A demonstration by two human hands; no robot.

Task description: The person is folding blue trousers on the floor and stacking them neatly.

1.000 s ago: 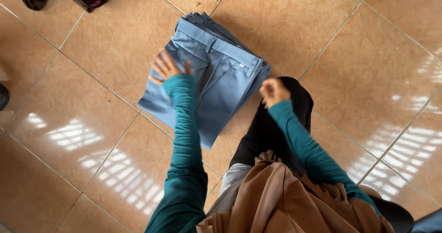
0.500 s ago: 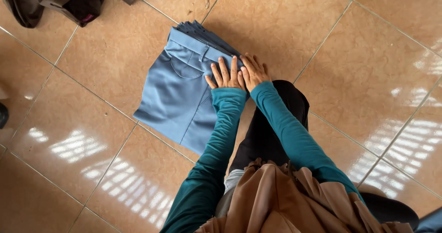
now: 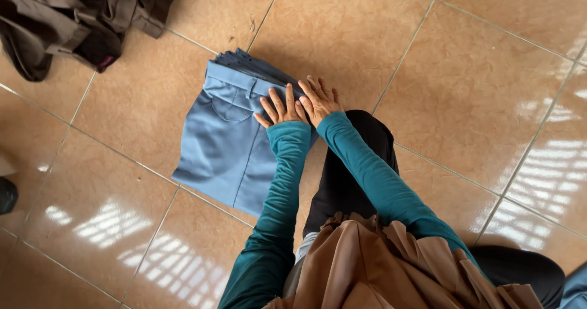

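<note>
Tiled floor [image 3: 465, 58], glossy tan, fills the frame. Centre left: light blue trousers [image 3: 223, 144], already folded into a compact rectangle, waistband toward the top, lying flat on the tiles. Upper left corner: a heap of dark garments [image 3: 73, 22], not yet folded. Centre: left hand [image 3: 280, 108] and right hand [image 3: 319, 101], side by side, fingers spread wide and palms pressed flat on the trousers' upper right edge, grasping nothing. Judged stage: fold complete, being smoothed.
</note>
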